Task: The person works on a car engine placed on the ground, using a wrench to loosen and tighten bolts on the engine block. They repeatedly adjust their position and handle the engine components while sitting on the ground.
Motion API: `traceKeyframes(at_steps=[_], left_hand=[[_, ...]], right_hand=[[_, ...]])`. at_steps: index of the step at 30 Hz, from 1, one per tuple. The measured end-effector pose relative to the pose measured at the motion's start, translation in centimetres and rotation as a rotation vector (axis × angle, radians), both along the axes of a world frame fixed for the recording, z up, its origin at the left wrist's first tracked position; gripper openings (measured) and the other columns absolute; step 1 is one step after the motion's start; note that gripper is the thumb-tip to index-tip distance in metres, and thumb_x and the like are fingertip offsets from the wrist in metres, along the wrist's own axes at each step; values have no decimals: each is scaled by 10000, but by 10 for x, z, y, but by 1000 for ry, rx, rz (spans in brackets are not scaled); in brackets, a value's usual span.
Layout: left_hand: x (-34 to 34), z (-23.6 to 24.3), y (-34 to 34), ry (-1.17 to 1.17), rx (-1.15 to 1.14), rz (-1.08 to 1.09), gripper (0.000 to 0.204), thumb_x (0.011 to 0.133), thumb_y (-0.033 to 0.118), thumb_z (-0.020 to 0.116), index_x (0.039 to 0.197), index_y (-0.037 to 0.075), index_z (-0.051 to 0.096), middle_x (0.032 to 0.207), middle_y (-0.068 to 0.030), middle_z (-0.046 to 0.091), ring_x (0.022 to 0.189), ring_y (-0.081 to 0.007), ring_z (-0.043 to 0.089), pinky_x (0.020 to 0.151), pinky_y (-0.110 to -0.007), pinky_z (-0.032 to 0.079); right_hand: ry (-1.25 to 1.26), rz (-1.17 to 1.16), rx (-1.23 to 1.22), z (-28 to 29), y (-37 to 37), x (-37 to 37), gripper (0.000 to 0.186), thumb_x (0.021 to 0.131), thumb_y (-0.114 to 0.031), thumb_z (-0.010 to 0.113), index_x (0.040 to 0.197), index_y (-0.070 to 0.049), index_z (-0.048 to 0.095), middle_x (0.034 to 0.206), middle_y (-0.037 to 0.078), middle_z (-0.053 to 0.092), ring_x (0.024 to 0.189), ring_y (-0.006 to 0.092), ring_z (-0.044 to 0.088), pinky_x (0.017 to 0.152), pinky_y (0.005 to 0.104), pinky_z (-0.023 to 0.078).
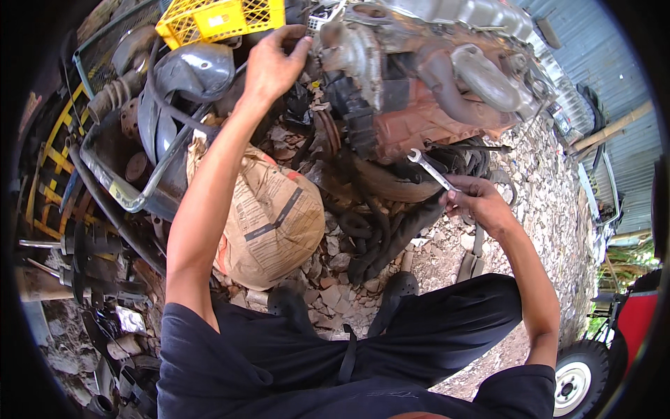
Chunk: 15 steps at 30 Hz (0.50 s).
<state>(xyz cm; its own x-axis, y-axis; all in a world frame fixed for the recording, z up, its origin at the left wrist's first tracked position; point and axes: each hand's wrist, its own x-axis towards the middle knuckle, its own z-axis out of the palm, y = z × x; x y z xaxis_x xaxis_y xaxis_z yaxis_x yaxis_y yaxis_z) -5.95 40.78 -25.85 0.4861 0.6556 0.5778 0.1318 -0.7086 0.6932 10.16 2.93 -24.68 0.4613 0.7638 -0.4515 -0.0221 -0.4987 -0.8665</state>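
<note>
My right hand (483,204) is closed around the shank of a silver wrench (434,172). The wrench's open-ended jaw points up and left, just below a reddish-brown engine block (412,124). At the far side my left hand (274,64) reaches forward between a yellow plastic crate (246,21) and a corroded metal part (354,64) on the engine. Its thumb and fingers are apart, with nothing visible between them; whether they touch the metal part I cannot tell. Curved grey pipes (488,73) sit on top of the engine.
A crumpled brown paper sack (273,220) stands beneath my left forearm. Left of it is a dark bin (112,164) of used parts. Black hoses (363,237) lie below the engine on rubble-strewn ground (544,230). A vehicle wheel (576,386) shows at the lower right.
</note>
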Motion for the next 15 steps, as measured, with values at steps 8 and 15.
traceKeyframes(at_steps=[8, 15], left_hand=[[9, -51, 16, -103, -390, -317, 446, 934, 414, 605, 1220, 72, 608, 1156, -83, 656, 997, -152, 574, 864, -312, 480], [26, -54, 19, -199, -457, -298, 443, 915, 427, 577, 1121, 36, 615, 972, -136, 678, 906, -206, 626, 834, -320, 474]], right_hand=[[-87, 102, -401, -35, 25, -62, 224, 987, -190, 492, 1089, 5, 534, 712, 68, 557, 619, 150, 565, 597, 306, 493], [-550, 172, -382, -73, 66, -88, 267, 1029, -272, 449, 1086, -13, 479, 599, 43, 486, 499, 151, 502, 533, 322, 429]])
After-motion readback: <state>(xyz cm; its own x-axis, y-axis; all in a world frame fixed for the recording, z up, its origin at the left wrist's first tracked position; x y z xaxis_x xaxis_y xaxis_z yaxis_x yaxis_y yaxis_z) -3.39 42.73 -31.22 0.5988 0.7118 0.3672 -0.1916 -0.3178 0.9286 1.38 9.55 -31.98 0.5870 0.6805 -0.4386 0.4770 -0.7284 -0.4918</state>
